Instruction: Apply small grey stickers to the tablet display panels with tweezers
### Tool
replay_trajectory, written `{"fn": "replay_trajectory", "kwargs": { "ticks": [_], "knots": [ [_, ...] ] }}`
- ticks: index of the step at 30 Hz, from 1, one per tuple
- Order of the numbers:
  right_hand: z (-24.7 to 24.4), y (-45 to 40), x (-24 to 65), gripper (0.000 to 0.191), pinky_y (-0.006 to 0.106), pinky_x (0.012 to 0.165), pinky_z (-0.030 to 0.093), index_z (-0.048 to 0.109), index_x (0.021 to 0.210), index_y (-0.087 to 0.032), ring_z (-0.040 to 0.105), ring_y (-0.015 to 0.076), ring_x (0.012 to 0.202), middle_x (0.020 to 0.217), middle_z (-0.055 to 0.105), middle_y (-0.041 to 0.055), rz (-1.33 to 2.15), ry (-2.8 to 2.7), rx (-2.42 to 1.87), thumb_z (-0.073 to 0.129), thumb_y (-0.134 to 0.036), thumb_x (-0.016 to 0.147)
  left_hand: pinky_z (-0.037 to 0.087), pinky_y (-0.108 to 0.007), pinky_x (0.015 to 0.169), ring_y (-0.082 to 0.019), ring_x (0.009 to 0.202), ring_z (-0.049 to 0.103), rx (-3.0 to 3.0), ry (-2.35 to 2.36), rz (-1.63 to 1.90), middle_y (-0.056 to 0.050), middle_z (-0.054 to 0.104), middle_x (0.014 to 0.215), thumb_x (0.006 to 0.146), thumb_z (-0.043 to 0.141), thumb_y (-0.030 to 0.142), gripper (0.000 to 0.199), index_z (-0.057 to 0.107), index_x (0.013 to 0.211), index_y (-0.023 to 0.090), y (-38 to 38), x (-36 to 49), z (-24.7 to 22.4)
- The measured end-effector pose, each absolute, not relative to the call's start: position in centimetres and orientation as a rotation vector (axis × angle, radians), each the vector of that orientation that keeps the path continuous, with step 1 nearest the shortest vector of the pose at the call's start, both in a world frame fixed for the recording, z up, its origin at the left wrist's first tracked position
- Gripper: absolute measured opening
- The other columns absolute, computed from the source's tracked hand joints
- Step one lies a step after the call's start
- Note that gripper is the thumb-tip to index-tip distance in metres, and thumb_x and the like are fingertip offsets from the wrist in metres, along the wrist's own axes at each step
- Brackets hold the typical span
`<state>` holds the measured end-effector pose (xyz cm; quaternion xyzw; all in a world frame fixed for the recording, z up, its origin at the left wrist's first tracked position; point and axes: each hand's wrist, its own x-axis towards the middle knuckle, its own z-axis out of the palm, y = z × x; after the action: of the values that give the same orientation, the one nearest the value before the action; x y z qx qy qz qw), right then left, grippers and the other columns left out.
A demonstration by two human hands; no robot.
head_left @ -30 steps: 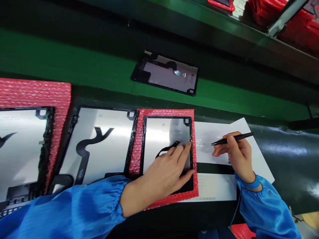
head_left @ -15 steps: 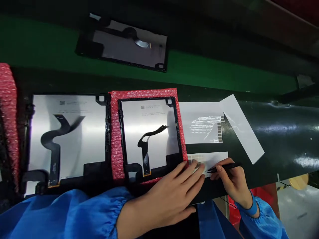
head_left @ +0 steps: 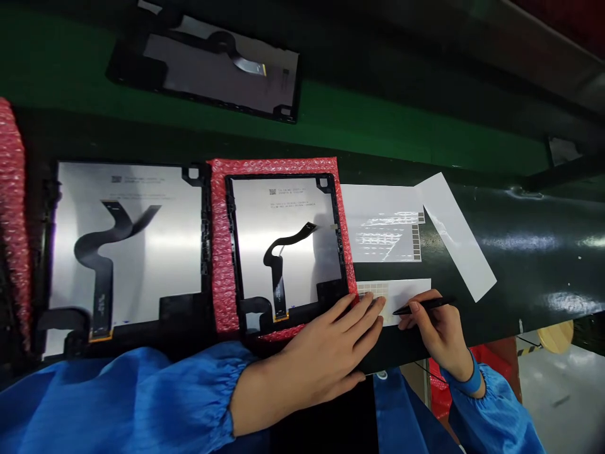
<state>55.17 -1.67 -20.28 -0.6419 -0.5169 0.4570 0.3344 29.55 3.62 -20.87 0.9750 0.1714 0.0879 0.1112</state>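
My left hand [head_left: 326,350] lies palm down with fingers spread, its fingertips on the left part of a small sticker sheet [head_left: 406,290]. A dark pen-like tool [head_left: 428,305] is pinched in my right hand [head_left: 437,334], its tip over the same sheet. Left of my fingers, a silver display panel [head_left: 255,208] in a black frame rests on pink bubble wrap [head_left: 222,252], a black flex cable [head_left: 276,277] across its back. Behind the small sheet lies a larger label sheet [head_left: 382,195] with a column of small squares at its right edge.
Another framed panel [head_left: 142,277] lies at the left, beside more pink wrap [head_left: 12,189]. A third panel [head_left: 203,82] is on the green surface [head_left: 368,120] at the back. A white strip [head_left: 460,243] slants at the right of the label sheet.
The whole view has shifted, so the panels and sheets appear slightly higher. Both hands keep nearly the same places at the small sheet, with the tool still in my right hand.
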Motion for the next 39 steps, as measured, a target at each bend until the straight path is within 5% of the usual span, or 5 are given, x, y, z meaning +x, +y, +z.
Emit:
{"fn": "replay_trajectory", "kwargs": {
  "ticks": [13, 32, 39],
  "knots": [
    [-20.5, -1.1, 56.3, 0.024, 0.03, 0.06, 0.064, 0.062, 0.096, -0.021, 0.078, 0.021, 0.06, 0.069, 0.078, 0.0037, 1.371, -1.079, -1.631, 0.064, -0.042, 0.107, 0.038, -0.048, 0.115, -0.035, 0.141, 0.05, 2.859, 0.467, 0.267, -0.018, 0.057, 0.157, 0.09, 0.064, 0.068, 0.077, 0.066, 0.141, 0.011, 4.2, 30.3, -21.1],
    [-20.0, -0.1, 56.0, 0.038, 0.029, 0.053, 0.062, 0.059, 0.091, -0.021, 0.075, 0.0204, 0.053, 0.066, 0.077, 0.0035, 1.366, -1.131, -1.708, 0.068, -0.056, 0.101, 0.038, -0.048, 0.117, -0.035, 0.143, 0.051, 2.877, 0.458, 0.256, -0.021, 0.053, 0.16, 0.09, 0.067, 0.065, 0.079, 0.062, 0.145, 0.008, 4.3, 30.1, -20.9],
    [-20.1, 0.0, 56.3, 0.032, 0.028, 0.052, 0.06, 0.058, 0.092, -0.021, 0.072, 0.0182, 0.048, 0.065, 0.076, 0.0015, 1.401, -1.021, -1.593, 0.067, -0.049, 0.104, 0.037, -0.047, 0.118, -0.036, 0.143, 0.05, 2.877, 0.456, 0.273, -0.02, 0.054, 0.16, 0.09, 0.067, 0.066, 0.079, 0.064, 0.143, 0.008, 4.5, 30.1, -20.9]
  ]
}}
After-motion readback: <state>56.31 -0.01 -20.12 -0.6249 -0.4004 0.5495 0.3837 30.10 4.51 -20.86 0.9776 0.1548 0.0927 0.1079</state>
